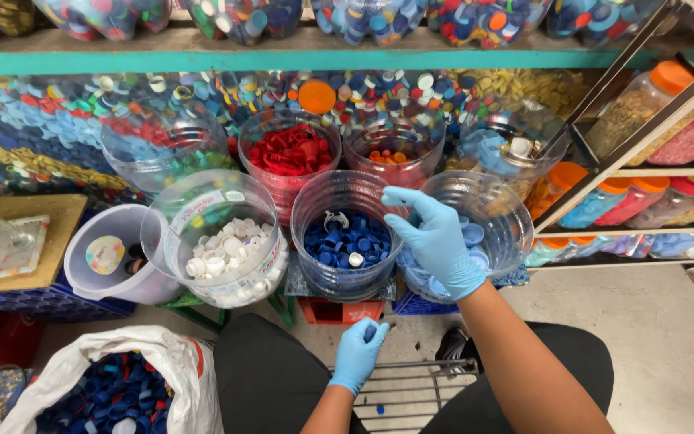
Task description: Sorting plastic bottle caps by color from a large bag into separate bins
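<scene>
Blue-gloved right hand hovers half-open over the light-blue cap tub while the left hand pinches a dark-blue cap, seemingly mid-sorting, bound for the dark-blue tub.

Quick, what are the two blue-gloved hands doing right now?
Left hand: closed, pinching a dark blue bottle cap above the wire rack.
Right hand: open, fingers spread, holding nothing, over the tub of light blue caps.

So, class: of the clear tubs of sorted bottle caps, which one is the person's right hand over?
The light-blue-cap tub, front row, far right. The right hand hangs over its rim; the dark-blue tub sits just left of it.
</scene>
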